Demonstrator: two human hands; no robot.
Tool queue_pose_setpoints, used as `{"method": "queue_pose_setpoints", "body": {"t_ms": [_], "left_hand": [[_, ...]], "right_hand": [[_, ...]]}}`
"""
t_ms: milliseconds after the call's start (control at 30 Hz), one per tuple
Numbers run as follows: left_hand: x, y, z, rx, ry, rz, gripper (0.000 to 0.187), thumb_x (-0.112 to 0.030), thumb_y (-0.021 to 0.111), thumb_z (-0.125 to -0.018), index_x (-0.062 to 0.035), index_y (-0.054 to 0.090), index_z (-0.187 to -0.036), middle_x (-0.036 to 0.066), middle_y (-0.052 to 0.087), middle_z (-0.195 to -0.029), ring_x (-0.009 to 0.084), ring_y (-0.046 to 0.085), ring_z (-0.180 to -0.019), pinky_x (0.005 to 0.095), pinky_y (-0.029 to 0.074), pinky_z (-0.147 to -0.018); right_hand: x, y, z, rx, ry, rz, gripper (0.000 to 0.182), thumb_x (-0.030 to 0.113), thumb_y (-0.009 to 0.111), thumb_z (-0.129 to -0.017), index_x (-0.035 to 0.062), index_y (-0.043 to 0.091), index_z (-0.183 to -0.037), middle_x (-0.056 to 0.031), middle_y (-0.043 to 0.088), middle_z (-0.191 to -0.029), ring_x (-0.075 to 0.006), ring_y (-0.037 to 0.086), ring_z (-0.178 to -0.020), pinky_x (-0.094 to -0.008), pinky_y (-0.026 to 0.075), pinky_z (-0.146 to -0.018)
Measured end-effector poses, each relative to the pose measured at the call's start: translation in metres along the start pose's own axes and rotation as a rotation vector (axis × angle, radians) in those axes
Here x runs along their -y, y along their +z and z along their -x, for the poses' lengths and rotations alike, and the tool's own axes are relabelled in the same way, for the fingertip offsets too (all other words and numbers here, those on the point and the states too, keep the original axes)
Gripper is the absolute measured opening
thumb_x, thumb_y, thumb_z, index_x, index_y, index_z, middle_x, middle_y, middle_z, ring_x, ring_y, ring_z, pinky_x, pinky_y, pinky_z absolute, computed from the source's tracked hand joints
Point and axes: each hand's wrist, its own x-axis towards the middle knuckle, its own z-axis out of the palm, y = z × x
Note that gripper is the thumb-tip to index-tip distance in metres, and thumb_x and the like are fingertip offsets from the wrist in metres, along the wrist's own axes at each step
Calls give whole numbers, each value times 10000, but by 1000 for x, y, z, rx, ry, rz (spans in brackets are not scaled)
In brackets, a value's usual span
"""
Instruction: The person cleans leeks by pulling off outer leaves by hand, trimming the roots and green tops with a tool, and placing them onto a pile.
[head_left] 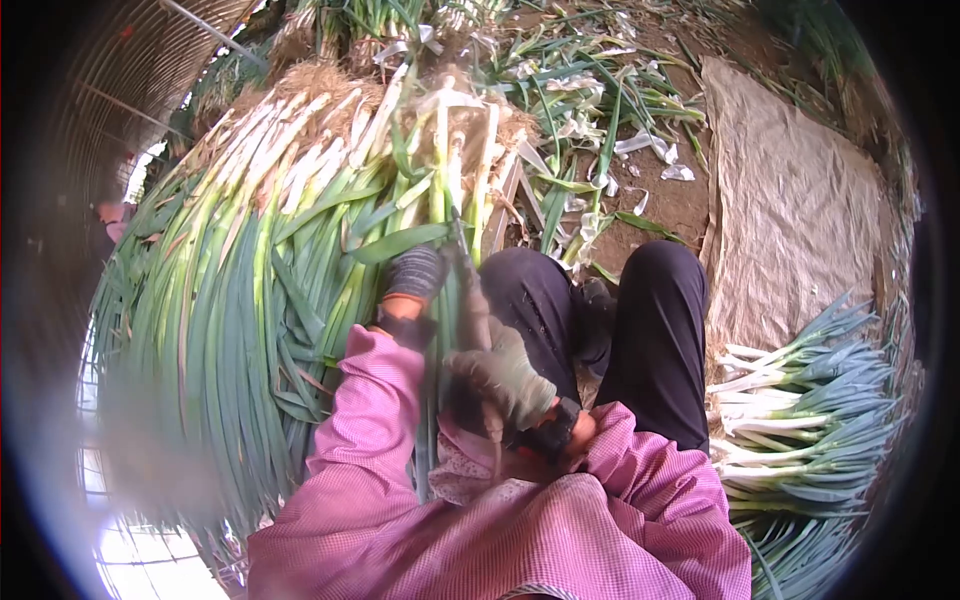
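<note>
I sit on the ground in pink sleeves and dark trousers. My left hand (413, 283), in a dark glove, grips a long green onion stalk (441, 180) that rises up from my lap toward the big heap. My right hand (497, 376), in a grey-green glove, is closed around the same stalk lower down, close to my chest. The stalk's white end points away from me, its green leaves run down between my arms.
A large heap of green onions (250, 260) fills the left. A trimmed pile (800, 420) lies at my right. A tan sack cloth (790, 200) covers the dirt ahead right. Peeled scraps (600, 130) litter the soil. Another person's pink sleeve (112, 220) shows far left.
</note>
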Motion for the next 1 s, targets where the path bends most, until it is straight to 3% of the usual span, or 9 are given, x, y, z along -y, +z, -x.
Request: {"method": "queue_pose_setpoints", "body": {"t_ms": [133,167,300,400,567,667,767,867,1000], "left_hand": [[70,39,-2,-68,300,538,552,-333,662,-851,36,538,-1243,275,596,-1170,412,541,-1118,426,435,-959],[70,39,9,-123,367,426,500,-307,628,-881,38,547,-1234,243,587,-1208,362,536,-1139,408,413,-976],[55,16,71,-31,249,227,433,-207,635,-881,27,550,-1235,235,601,-1155,347,552,-1083,414,413,-962],[70,24,103,-50,287,509,429,-223,634,-882,28,559,-1222,235,606,-1140,350,555,-1072,413,418,-954],[78,29,145,-107,108,599,330,-168,653,-867,20,592,-1131,164,631,-1067,289,582,-976,383,462,-869],[62,1,153,50,-48,541,270,-144,650,-866,19,590,-1073,167,628,-1005,288,597,-923,385,479,-814],[70,18,166,-90,33,526,228,-90,636,-851,20,582,-1043,184,626,-965,312,614,-885,394,483,-775],[103,67,193,-298,186,396,379,-81,641,-819,10,560,-1178,247,609,-970,419,585,-923,478,463,-807],[89,47,228,-222,97,435,327,-78,652,-818,2,587,-1129,242,637,-957,414,615,-899,462,485,-778]], "right_hand": [[16,4,8,14,21,9,371,21,692,-802,-30,543,-1138,-103,623,-965,-210,609,-870,-340,501,-778],[6,6,6,23,-10,35,371,20,693,-802,-30,543,-1137,-101,623,-962,-209,610,-861,-340,504,-772],[6,18,13,19,37,-35,329,19,686,-770,-8,569,-1076,-33,600,-889,-132,579,-747,-263,489,-682],[-11,20,12,44,64,-49,324,10,696,-771,-1,561,-1065,-38,588,-889,-134,577,-800,-285,494,-718],[-47,36,38,13,43,210,362,48,713,-792,-10,541,-1106,-89,616,-922,-176,609,-813,-306,510,-723],[-62,40,32,13,61,146,404,101,733,-792,-14,524,-1117,-123,626,-924,-218,627,-821,-321,515,-744],[-24,47,31,-36,161,64,410,120,744,-782,-23,523,-1096,-121,621,-914,-228,625,-856,-331,508,-773],[-51,44,20,-68,56,142,386,101,731,-791,-23,526,-1093,-111,623,-909,-220,625,-851,-323,507,-763],[-57,46,16,-54,38,194,384,88,720,-800,-26,527,-1112,-108,630,-930,-210,622,-852,-315,503,-764]]}}
